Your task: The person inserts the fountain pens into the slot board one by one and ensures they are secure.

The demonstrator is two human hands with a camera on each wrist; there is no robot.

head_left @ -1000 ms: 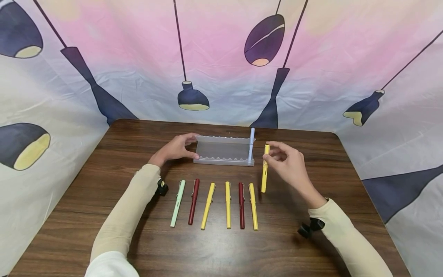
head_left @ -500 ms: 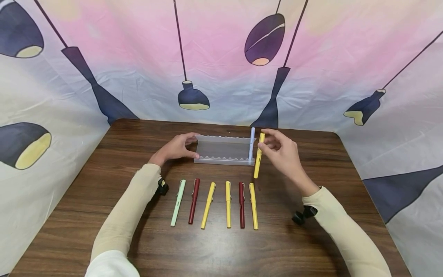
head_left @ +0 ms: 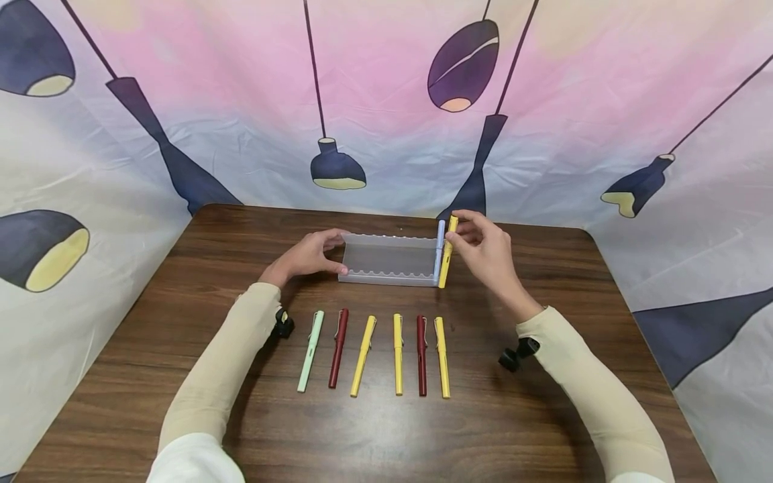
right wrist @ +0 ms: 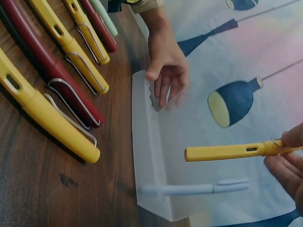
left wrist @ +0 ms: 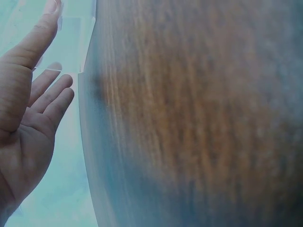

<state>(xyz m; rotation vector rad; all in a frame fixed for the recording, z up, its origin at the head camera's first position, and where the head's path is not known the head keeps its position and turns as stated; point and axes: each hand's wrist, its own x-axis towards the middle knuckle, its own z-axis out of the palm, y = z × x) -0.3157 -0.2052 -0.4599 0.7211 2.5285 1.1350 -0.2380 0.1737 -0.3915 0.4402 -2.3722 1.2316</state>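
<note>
Yellow slender capped pen (head_left: 447,258) hangs in the air by the right end of the clear plastic scalloped rack (head_left: 386,278), near the light-blue pen (head_left: 439,248) lying across it. The right hand (head_left: 488,247) has its grip narrowed to a pinch on the pen's clip end; the left hand (head_left: 309,254) spans the rack's left end, thumb in front, fingers behind. Racking a second pen seems the step in hand; the next move probably calls for lining it up with a free notch left of the light-blue one and lowering it level. Six mint-green, dark red and yellow pens (head_left: 398,355) lie on the table (head_left: 374,443).
</note>
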